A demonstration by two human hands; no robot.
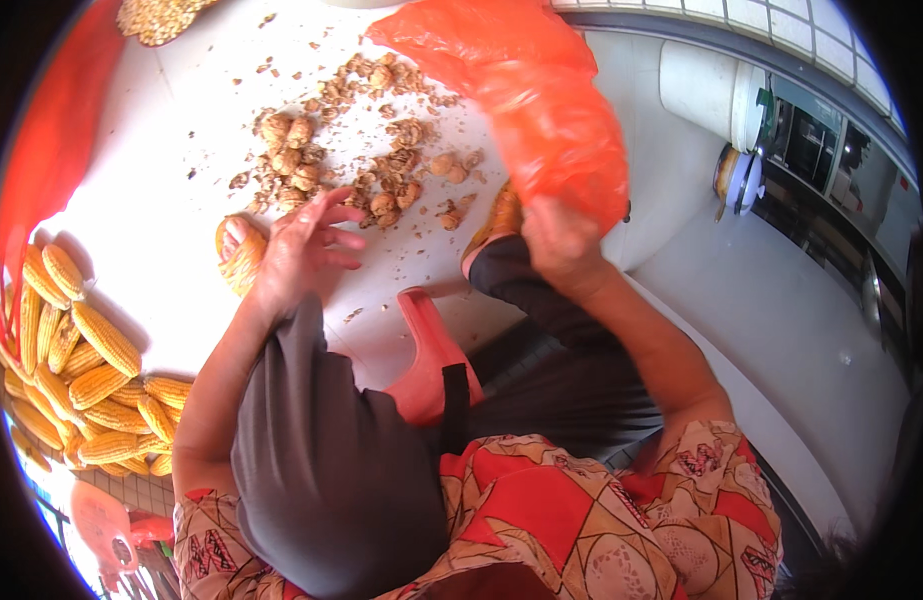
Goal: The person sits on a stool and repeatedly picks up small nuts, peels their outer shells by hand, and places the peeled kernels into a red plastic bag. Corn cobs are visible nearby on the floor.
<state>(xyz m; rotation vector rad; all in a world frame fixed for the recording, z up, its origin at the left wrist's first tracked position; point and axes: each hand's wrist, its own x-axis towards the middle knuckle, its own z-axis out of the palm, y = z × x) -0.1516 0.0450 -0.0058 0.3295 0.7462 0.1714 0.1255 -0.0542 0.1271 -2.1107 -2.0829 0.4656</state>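
My right hand (562, 238) is closed on the lower edge of a red plastic bag (540, 105). The bag spreads away from it over the white floor, and I cannot see what, if anything, is inside. My left hand (300, 244) hovers beside my left knee, fingers apart and holding nothing. Just beyond its fingertips lie several whole walnuts (286, 160). More walnuts (384, 204) rest to the right among broken brown husk pieces (397, 161). The scattered fragments reach up to the bag's edge.
Corn cobs (105, 382) are heaped at the left, below another red bag (56, 127). Grain-like pieces (157, 19) lie in a dish at top left. A pink plastic stool (435, 360) stands between my legs. A white cabinet (769, 292) borders the right.
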